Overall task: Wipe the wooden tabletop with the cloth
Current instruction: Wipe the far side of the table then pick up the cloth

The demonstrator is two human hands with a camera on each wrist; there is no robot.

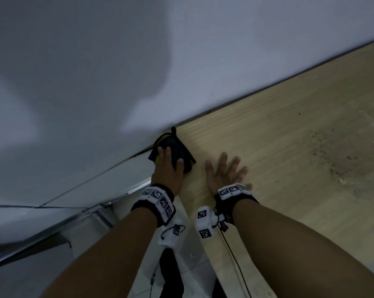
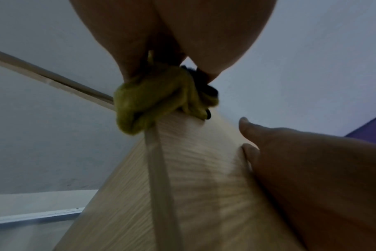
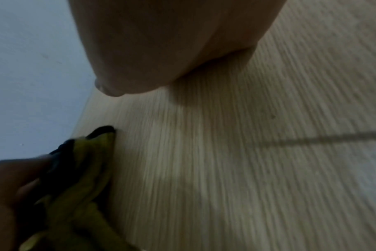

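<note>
1. In the head view the tabletop (image 1: 289, 147) is seen filling the frame from 1 o'clock round to 5 o'clock, its far edge butted against a pale wall (image 1: 95, 61).
2. The cloth (image 1: 175, 150), dark with yellow showing, is found at the tabletop's far left corner, close to the frame centre and touching the wall line.
3. The cloth is covered by the left hand (image 1: 167, 171); the fingers are laid over its top and the thumb is set against its right side.
4. In the left wrist view the cloth (image 2: 159, 95) is seen bunched under the left hand (image 2: 172, 34) and overhanging the corner of the tabletop (image 2: 193, 169); yellow folds are wrapped over the edge, so the fingers are taken to be gripping it.
5. The right hand (image 1: 224, 175) is laid palm down on the bare wood, just beside the cloth at its 3 o'clock, not touching it.
6. Its fingers (image 1: 235, 163) are spread apart and straight, and nothing is held by them.
7. In the right wrist view the right hand (image 3: 172, 42) is seen at 12 o'clock above the tabletop (image 3: 247, 152), with the cloth (image 3: 86, 169) at 8 o'clock and the left hand (image 3: 11, 186) closed over it at the frame edge.
8. Dark speckled dirt (image 1: 332, 160) is seen on the wood at 3 o'clock in the head view, well apart from both hands.
9. Wristbands (image 1: 158, 201) with black-and-white markers are worn on both wrists, and a thin cable (image 1: 235, 261) is run along the near edge at 6 o'clock.
</note>
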